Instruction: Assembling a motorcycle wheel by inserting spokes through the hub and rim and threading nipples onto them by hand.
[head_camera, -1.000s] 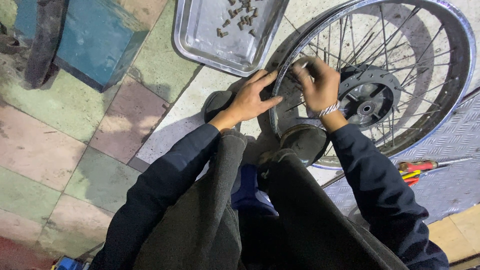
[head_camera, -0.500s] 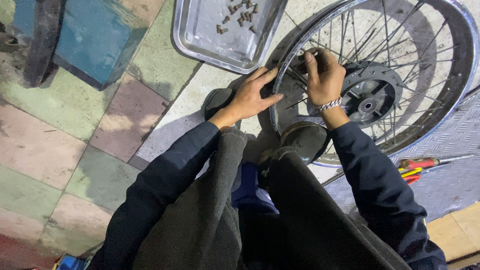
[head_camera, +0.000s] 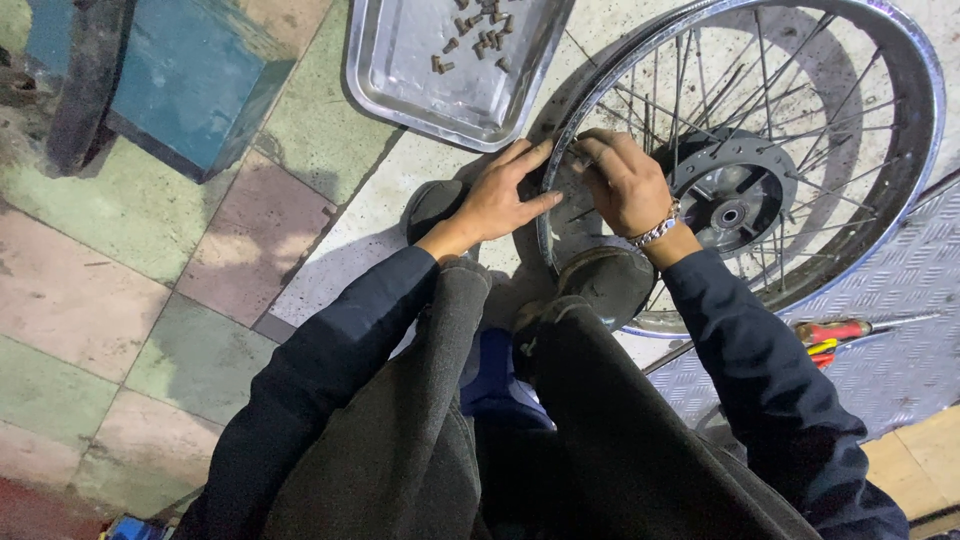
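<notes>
A spoked metal wheel (head_camera: 900, 70) with a dark hub (head_camera: 735, 190) lies flat on the floor in front of me. My left hand (head_camera: 500, 195) rests flat against the outside of the rim's near-left edge, fingers spread. My right hand (head_camera: 625, 180), with a chain bracelet at the wrist, reaches inside the rim. Its fingers are curled on the spokes close to the rim; what they pinch is too small to see. My shoe (head_camera: 610, 280) presses on the rim's near edge.
A shiny metal tray (head_camera: 400, 70) with several small brown nipples lies at the upper middle. A blue block (head_camera: 190, 80) and a black tyre (head_camera: 85, 90) stand at upper left. Red and yellow screwdrivers (head_camera: 835, 335) lie on chequer plate (head_camera: 900, 330) at right.
My right hand slid left along the spokes toward the rim beside my left hand. My left hand stayed on the rim.
</notes>
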